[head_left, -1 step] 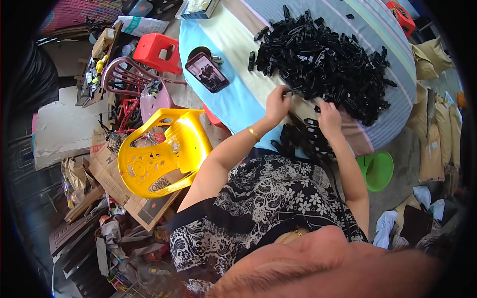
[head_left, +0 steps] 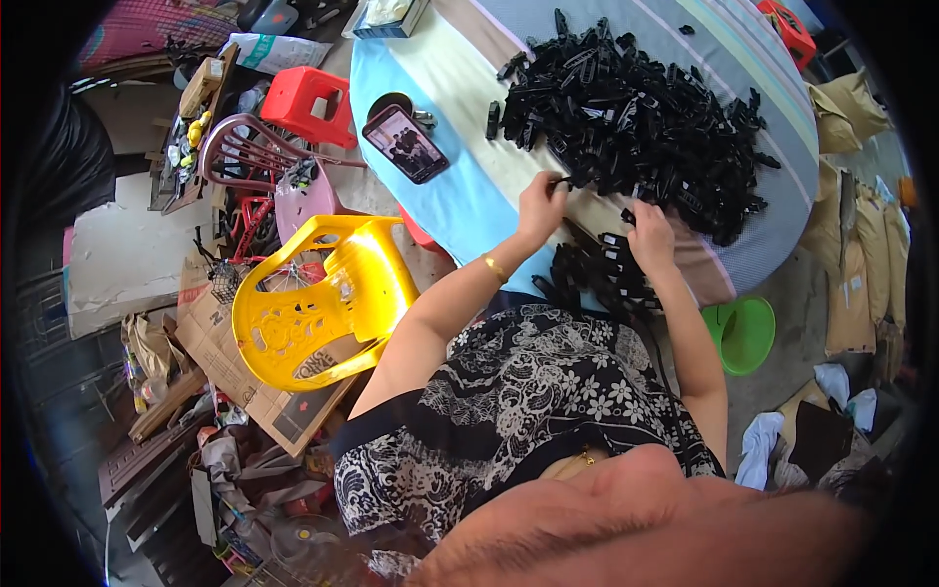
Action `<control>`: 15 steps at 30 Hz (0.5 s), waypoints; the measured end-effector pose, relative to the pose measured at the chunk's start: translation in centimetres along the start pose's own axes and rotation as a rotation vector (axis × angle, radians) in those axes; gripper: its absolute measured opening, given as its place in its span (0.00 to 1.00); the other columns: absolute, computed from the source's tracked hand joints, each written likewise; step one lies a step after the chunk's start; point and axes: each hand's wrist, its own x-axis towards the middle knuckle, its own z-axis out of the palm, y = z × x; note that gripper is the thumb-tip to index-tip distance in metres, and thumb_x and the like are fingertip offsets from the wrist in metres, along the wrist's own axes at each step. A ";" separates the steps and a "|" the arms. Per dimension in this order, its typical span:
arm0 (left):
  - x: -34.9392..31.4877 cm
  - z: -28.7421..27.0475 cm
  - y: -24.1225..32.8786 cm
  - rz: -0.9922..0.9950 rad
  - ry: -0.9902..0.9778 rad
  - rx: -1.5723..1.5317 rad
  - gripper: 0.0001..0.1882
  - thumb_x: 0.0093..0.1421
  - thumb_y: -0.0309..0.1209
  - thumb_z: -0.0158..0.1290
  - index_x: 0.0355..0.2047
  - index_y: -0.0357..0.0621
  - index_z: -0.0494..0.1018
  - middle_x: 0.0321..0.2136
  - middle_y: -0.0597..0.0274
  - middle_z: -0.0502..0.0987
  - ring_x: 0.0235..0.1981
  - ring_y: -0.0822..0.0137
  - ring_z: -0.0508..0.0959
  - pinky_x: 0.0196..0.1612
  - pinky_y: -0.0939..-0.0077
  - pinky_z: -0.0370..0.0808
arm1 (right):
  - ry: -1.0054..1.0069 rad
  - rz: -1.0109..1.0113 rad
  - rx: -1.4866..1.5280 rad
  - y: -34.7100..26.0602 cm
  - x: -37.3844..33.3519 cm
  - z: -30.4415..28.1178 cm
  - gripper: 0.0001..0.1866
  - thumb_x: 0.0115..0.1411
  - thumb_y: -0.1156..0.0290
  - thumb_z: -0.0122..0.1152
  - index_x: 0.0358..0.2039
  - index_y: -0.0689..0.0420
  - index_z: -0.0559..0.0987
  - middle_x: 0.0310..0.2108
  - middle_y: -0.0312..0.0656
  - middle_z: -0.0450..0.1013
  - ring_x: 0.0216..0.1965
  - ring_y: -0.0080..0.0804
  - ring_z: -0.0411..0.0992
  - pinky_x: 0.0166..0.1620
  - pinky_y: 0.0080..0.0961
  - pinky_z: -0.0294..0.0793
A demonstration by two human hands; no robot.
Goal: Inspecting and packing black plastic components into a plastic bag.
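Note:
A large heap of small black plastic pieces (head_left: 631, 122), long and clip-like, lies on the round table (head_left: 469, 112) under a striped cloth. At the near edge of the heap, my left hand (head_left: 544, 207) is closed in a pinch on a small black piece. To its right, my right hand (head_left: 649, 237) pinches another small black piece (head_left: 628, 216) between thumb and fingers. Just below both hands, at the table's near edge by my body, sits a smaller cluster of black pieces (head_left: 597, 274), some with pale marks. The exact kind of piece is too small to make out.
A phone (head_left: 406, 144) with a lit screen is propped on the table's left side. A tissue box (head_left: 391, 18) sits at the far edge. To the left stand a yellow plastic chair (head_left: 328, 293) and a red stool (head_left: 308, 105). A green bucket (head_left: 745, 338) is at the right.
My left hand has shifted slightly left. The black piece in my right hand now shows more clearly at the fingertips. The heap looks the same.

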 end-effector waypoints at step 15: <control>0.7 1.3 1.3 0.226 -0.511 0.264 0.19 0.54 0.36 0.55 0.42 0.38 0.73 0.29 0.48 0.74 0.31 0.53 0.74 0.39 0.67 0.72 | -0.029 0.041 0.234 -0.7 -1.3 -1.6 0.13 0.43 0.77 0.55 0.33 0.59 0.74 0.33 0.44 0.68 0.39 0.46 0.68 0.39 0.37 0.69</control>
